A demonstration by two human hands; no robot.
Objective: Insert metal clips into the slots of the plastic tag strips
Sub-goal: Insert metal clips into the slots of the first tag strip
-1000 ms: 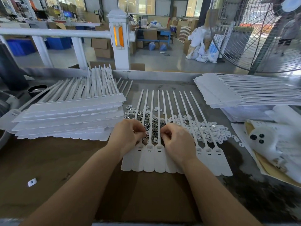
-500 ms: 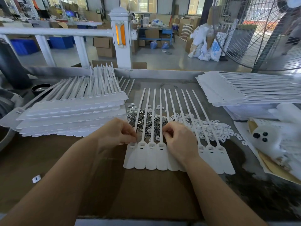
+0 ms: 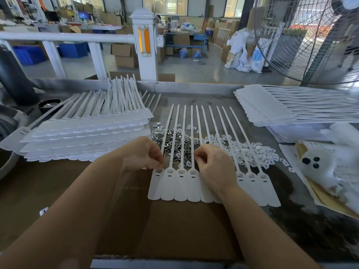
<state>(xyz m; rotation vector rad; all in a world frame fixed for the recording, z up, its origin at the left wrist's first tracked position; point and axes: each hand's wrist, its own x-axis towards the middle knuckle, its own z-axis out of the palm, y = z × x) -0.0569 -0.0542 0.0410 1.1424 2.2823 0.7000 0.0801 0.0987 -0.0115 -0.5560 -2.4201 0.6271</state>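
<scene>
Stack [image 3: 83,131]: finished or waiting strips, heaped at the left. A sideways nudge by the left forearm is judged enough to slide the heap.

Left hand [image 3: 142,156]: fingers curled, tips pressed at the slot of the leftmost tag. A clip is presumably pinched there, but none can be seen, so the grasp cannot be told. A tilted clip is judged likely to jam or skip out of the slot.

Strip [image 3: 175,187]: 1 joined row of tags, flat on the table [image 3: 58,191], tails pointing away. The 4 tags between the hands are seen clearly; slot contents are too small to confirm. If the row is shifted under pressure, slots could be missed.

Clips [image 3: 174,144]: loose metal pile under the tails, between and beyond the hands. Pieces could be scattered by a dragged tail.

Right hand [image 3: 212,164]: fingers curled, resting on the strip; contents hidden. Tags beneath it could be overlooked.

White pieces [image 3: 250,152]: second pile, touching the clips. Mixing is judged a risk.
</scene>
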